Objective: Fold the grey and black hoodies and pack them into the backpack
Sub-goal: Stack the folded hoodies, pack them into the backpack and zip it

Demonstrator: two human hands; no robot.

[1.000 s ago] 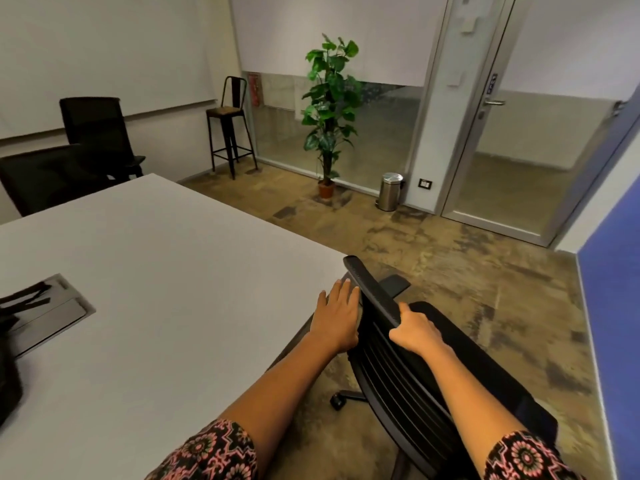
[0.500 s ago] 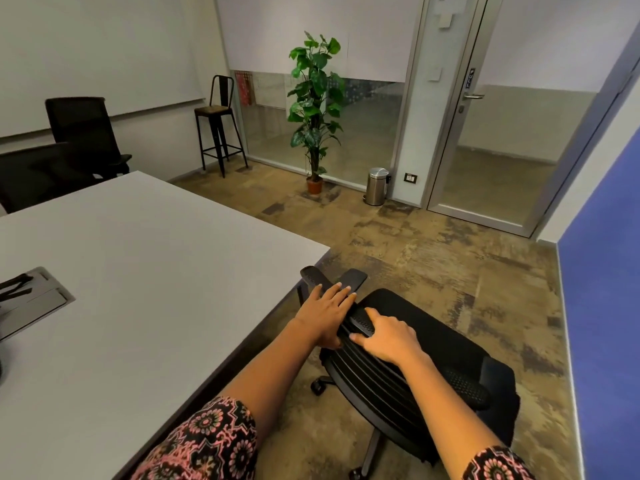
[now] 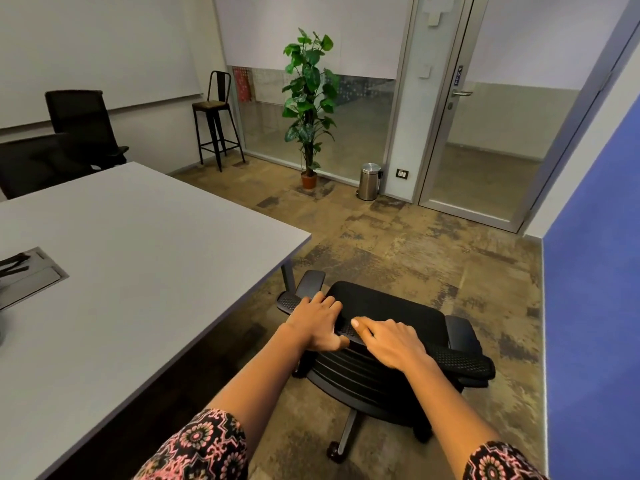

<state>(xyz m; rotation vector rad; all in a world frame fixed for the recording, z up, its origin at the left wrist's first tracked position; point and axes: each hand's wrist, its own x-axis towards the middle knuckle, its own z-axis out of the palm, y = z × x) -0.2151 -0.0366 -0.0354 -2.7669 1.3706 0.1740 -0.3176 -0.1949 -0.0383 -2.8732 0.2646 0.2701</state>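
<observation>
Both hands are on the top rim of the black office chair (image 3: 388, 306) at 5 o'clock, close together but not touching. The left hand (image 3: 317, 322) lies flat across the rim, fingers fairly straight; the right hand (image 3: 391, 341) curls over it. On the grey desk (image 3: 138, 271), at 9 o'clock, black straps (image 3: 14, 263) lie across a metal hatch (image 3: 38, 278), their owner cut off by the frame.

Three black office chairs (image 3: 381, 306) (image 3: 79, 112) (image 3: 34, 161), two hands (image 3: 317, 322) (image 3: 391, 344), one table (image 3: 138, 254), one stool (image 3: 214, 119), one plant (image 3: 310, 91), one bin (image 3: 369, 181).
</observation>
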